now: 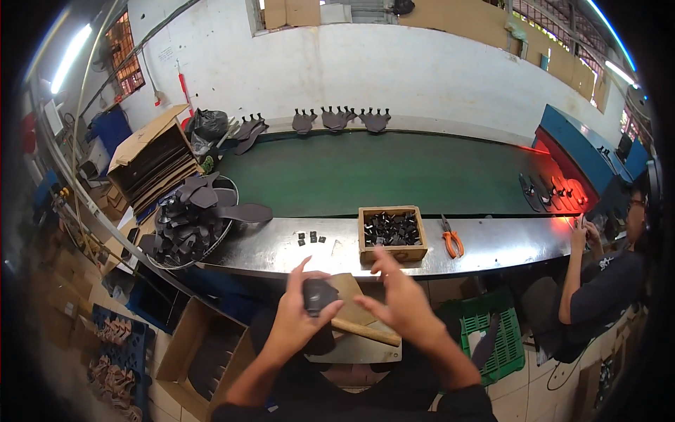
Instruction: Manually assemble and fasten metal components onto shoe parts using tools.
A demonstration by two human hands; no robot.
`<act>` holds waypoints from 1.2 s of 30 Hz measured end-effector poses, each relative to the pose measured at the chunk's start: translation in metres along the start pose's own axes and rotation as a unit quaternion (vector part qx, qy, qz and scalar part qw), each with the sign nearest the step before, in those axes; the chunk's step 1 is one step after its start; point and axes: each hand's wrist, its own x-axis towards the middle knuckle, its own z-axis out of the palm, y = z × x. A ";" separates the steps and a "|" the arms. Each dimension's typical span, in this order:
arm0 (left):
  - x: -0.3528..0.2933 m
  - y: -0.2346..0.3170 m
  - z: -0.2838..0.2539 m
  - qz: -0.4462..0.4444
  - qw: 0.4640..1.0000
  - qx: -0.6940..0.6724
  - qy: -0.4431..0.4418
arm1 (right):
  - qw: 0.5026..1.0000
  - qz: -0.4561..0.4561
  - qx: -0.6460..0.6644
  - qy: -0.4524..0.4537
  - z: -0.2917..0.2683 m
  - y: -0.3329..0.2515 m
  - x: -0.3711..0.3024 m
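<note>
My left hand is closed around a dark grey shoe sole, gripped at one end between thumb and fingers. My right hand, thumb and fingers apart with nothing visible in it, is just right of the sole. Below both hands a wooden hammer handle lies across a work surface in front of me; I cannot make out its head. Beyond my right fingertips stands a wooden box of small black parts. Several small black pieces lie on the metal bench edge beyond my left hand.
Orange-handled pliers lie right of the box. A heaped basket of soles stands at left. Soles with heels line the far side of the green belt. A green crate and a co-worker are at right.
</note>
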 end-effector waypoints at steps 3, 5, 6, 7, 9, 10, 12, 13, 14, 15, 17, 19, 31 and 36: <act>-0.030 -0.022 0.002 -0.133 0.983 -0.091 0.092 | 0.957 0.123 -0.121 -0.235 0.058 0.014 -0.044; -0.036 -0.037 0.001 -0.111 0.988 -0.049 0.093 | 0.953 0.142 -0.113 -0.244 0.081 0.028 -0.070; -0.038 -0.042 0.001 -0.093 0.991 -0.007 0.100 | 0.953 0.143 -0.112 -0.243 0.076 0.030 -0.077; -0.038 -0.044 0.002 -0.093 0.991 -0.007 0.097 | 0.954 0.154 -0.064 -0.250 0.065 0.031 -0.086; -0.031 -0.048 0.005 -0.044 0.988 0.037 0.142 | 0.954 0.169 -0.013 -0.247 0.052 0.043 -0.106; -0.024 -0.057 0.009 -0.040 0.989 0.037 0.135 | 0.962 0.200 0.036 -0.185 0.050 0.050 -0.119; -0.004 -0.089 0.030 -0.052 0.992 0.038 0.108 | 0.960 0.254 0.097 -0.065 0.045 0.068 -0.156; 0.002 -0.111 0.032 -0.081 0.992 0.049 0.080 | 0.958 0.262 0.113 -0.018 0.047 0.074 -0.165; 0.005 -0.151 0.038 -0.080 0.986 0.136 0.046 | 0.926 0.326 0.188 0.026 0.036 0.063 -0.163; 0.007 -0.179 0.042 -0.077 0.973 0.219 0.007 | 0.848 0.403 0.339 0.063 0.019 0.044 -0.160; 0.021 -0.173 0.053 0.003 0.972 0.226 0.070 | 0.842 0.359 0.372 0.152 0.009 0.047 -0.195; 0.047 -0.142 0.049 0.049 0.966 0.229 0.112 | 0.812 0.422 0.328 0.235 -0.011 0.030 -0.201; 0.212 -0.162 0.173 0.275 0.797 0.492 -0.215 | 0.832 0.396 0.296 0.252 0.005 0.061 -0.203; 0.192 -0.128 0.152 0.160 0.979 0.062 -0.109 | 0.825 0.367 0.347 0.253 -0.017 0.065 -0.169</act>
